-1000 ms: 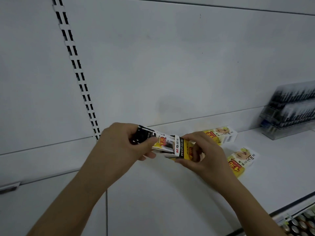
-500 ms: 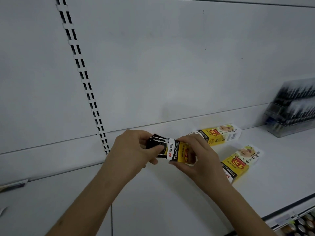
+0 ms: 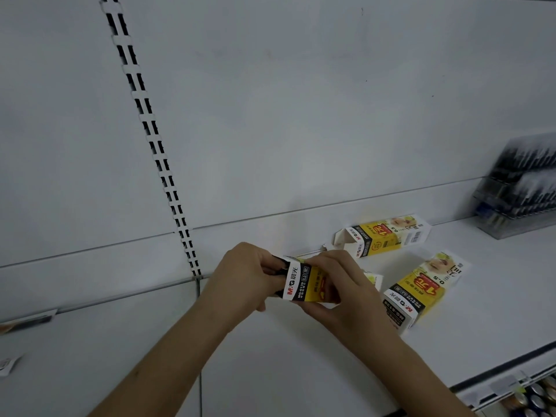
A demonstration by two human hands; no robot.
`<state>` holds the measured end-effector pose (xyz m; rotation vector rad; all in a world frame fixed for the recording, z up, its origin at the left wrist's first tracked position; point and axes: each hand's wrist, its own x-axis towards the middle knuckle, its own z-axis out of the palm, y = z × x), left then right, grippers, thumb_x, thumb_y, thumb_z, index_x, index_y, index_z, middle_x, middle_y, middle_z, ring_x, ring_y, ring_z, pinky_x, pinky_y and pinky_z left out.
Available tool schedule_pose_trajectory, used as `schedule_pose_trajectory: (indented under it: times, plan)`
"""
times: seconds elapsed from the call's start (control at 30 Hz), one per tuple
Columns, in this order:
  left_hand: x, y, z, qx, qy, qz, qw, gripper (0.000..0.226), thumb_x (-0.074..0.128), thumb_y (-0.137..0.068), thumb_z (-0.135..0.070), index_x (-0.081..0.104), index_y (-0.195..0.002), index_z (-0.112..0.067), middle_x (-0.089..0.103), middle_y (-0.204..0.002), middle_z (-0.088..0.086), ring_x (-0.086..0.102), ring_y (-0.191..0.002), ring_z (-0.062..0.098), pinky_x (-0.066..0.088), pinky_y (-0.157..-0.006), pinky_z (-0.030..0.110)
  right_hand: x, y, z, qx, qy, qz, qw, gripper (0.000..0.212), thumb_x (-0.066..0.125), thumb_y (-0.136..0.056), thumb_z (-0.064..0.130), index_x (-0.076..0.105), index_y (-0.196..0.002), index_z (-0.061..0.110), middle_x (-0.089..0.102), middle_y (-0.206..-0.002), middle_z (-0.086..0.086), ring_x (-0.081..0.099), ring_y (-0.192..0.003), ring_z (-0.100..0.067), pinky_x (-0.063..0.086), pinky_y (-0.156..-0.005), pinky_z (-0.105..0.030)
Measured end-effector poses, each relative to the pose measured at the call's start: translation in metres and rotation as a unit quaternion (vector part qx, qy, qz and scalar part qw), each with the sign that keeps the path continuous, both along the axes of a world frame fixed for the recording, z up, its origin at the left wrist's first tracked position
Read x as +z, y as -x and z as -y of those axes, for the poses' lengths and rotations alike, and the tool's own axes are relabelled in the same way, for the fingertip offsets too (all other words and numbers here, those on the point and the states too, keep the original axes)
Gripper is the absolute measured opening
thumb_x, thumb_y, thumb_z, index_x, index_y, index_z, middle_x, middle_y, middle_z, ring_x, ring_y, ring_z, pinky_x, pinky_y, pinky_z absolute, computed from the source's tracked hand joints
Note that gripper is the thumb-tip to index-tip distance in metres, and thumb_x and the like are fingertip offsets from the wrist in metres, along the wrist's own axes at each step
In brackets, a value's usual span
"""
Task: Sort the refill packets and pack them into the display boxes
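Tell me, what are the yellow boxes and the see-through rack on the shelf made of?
The two yellow boxes look like thin printed cardboard: folded flaps stand open at one end of the far one. The rack looks like clear plastic, since dark pens show through, though it is blurry.

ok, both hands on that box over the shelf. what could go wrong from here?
1. The dark packets still stick out past the held box at the left hand; a hard push may crumple them.
2. The right hand grips the box's middle, which may squash it.
3. The open box behind lies within elbow range.
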<state>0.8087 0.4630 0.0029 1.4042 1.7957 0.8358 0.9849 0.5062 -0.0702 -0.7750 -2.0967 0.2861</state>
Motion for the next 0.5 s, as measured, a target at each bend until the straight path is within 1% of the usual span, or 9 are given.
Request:
schedule_pose_trajectory:
  times: [0.07, 0.13, 0.17, 0.2, 0.27, 0.33, 0.37, 0.4, 0.5]
  plan:
    - [-0.004, 0.001, 0.0, -0.018, 0.011, 0.004, 1.0, 0.02, 0.069, -0.086, -0.009, 0.079, -0.092, -0.025, 0.076, -0.075, -0.009, 0.073, -0.074, 0.031, 0.037, -0.036, 0.016, -0.002, 0.001, 0.0, 0.002, 0.001, 0.007, 1.0, 0.048, 0.075, -0.079, 0.036, 0.055, -0.121, 0.023, 0.049, -0.117, 0.013, 0.056, -0.098, -0.005, 0.057, -0.07, -0.025]
    - [-0.004, 0.003, 0.0, -0.028, 0.005, 0.007, 1.0, 0.023, 0.069, -0.087, -0.01, 0.078, -0.087, -0.031, 0.073, -0.065, -0.016, 0.069, -0.059, 0.016, 0.037, -0.036, 0.015, -0.002, 0.001, -0.001, -0.003, 0.003, 0.021, 1.0, 0.05, 0.077, -0.078, 0.036, 0.055, -0.121, 0.024, 0.049, -0.117, 0.012, 0.056, -0.097, -0.006, 0.058, -0.069, -0.027]
    - [-0.003, 0.003, 0.002, -0.03, -0.002, 0.013, 0.999, 0.024, 0.07, -0.087, -0.011, 0.076, -0.085, -0.034, 0.071, -0.062, -0.018, 0.063, -0.05, 0.006, 0.037, -0.036, 0.015, -0.001, 0.001, -0.002, -0.005, 0.004, 0.026, 1.0, 0.05, 0.078, -0.078, 0.036, 0.055, -0.122, 0.025, 0.05, -0.118, 0.013, 0.056, -0.098, -0.006, 0.058, -0.07, -0.027]
    - [-0.002, 0.004, 0.004, -0.03, -0.011, 0.019, 0.999, 0.025, 0.07, -0.087, -0.012, 0.075, -0.083, -0.036, 0.071, -0.061, -0.019, 0.058, -0.044, 0.001, 0.037, -0.036, 0.014, 0.001, 0.001, -0.002, -0.005, 0.004, 0.028, 1.0, 0.051, 0.078, -0.078, 0.035, 0.054, -0.122, 0.027, 0.05, -0.118, 0.013, 0.056, -0.099, -0.005, 0.058, -0.072, -0.027]
    - [0.002, 0.005, 0.008, -0.014, -0.029, 0.041, 0.999, 0.022, 0.071, -0.086, -0.012, 0.075, -0.084, -0.033, 0.073, -0.064, -0.014, 0.06, -0.043, 0.0, 0.037, -0.035, 0.014, 0.005, 0.002, -0.003, -0.005, 0.001, 0.029, 1.0, 0.052, 0.079, -0.077, 0.035, 0.054, -0.123, 0.028, 0.051, -0.119, 0.013, 0.055, -0.1, -0.004, 0.057, -0.072, -0.025]
    - [0.002, 0.007, 0.012, 0.017, -0.059, 0.062, 0.996, 0.017, 0.074, -0.085, -0.012, 0.077, -0.086, -0.028, 0.076, -0.069, -0.01, 0.066, -0.05, 0.009, 0.038, -0.036, 0.016, 0.006, 0.003, -0.003, -0.007, -0.003, 0.03, 1.0, 0.05, 0.075, -0.078, 0.039, 0.055, -0.123, 0.027, 0.052, -0.117, 0.013, 0.055, -0.097, -0.004, 0.057, -0.07, -0.024]
    - [0.002, 0.008, 0.014, 0.033, -0.074, 0.066, 0.995, 0.017, 0.075, -0.083, -0.013, 0.077, -0.083, -0.03, 0.076, -0.071, -0.01, 0.066, -0.05, 0.014, 0.039, -0.037, 0.017, 0.006, 0.003, -0.003, -0.01, -0.001, 0.028, 1.0, 0.05, 0.074, -0.079, 0.04, 0.056, -0.123, 0.026, 0.051, -0.116, 0.013, 0.055, -0.095, -0.005, 0.057, -0.068, -0.024]
    - [0.001, 0.008, 0.015, 0.045, -0.086, 0.066, 0.993, 0.017, 0.076, -0.083, -0.015, 0.077, -0.079, -0.031, 0.076, -0.072, -0.011, 0.062, -0.045, 0.016, 0.039, -0.037, 0.017, 0.005, 0.003, -0.004, -0.014, 0.001, 0.026, 1.0, 0.05, 0.075, -0.078, 0.04, 0.056, -0.123, 0.026, 0.05, -0.115, 0.013, 0.055, -0.093, -0.005, 0.057, -0.067, -0.024]
    - [0.0, 0.008, 0.015, 0.052, -0.085, 0.061, 0.993, 0.017, 0.075, -0.083, -0.015, 0.078, -0.076, -0.03, 0.076, -0.071, -0.013, 0.047, -0.033, 0.01, 0.039, -0.037, 0.017, 0.003, 0.002, -0.004, -0.016, 0.0, 0.025, 1.0, 0.054, 0.079, -0.077, 0.037, 0.054, -0.124, 0.027, 0.05, -0.111, 0.012, 0.054, -0.089, -0.004, 0.055, -0.066, -0.02]
